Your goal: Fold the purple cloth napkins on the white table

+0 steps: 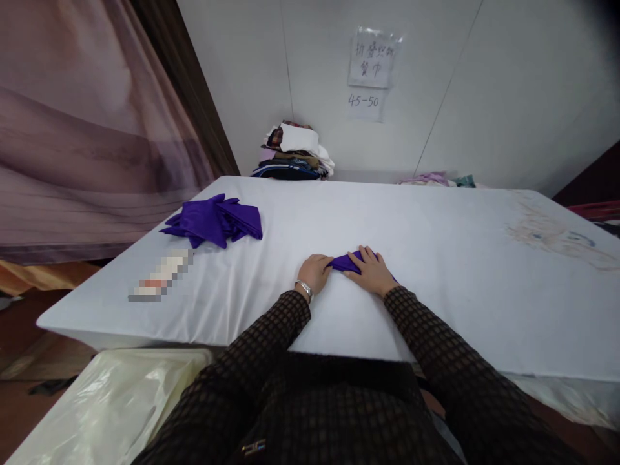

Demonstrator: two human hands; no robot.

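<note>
A folded purple napkin [345,262] lies on the white-covered table in front of me, narrow and creased into a strip. At its left end, my left hand [316,272] has its fingers drawn together on the cloth; a silver watch or bracelet is on that wrist. My right hand [372,271] rests flat over the right part, fingers spread and pressing down. Some of the napkin is hidden beneath that palm, with a small purple edge showing by the wrist. Farther left sits a loose pile of purple napkins [213,219] with pointed corners.
The white tabletop [465,278] reaches to a wall with paper signs [371,61]. Stacked clothes [293,152] stand behind its far edge. A blurred-out rectangular item [162,276] lies at left. Pink curtains [97,129] hang left; a plastic-lined bin [121,394] stands below.
</note>
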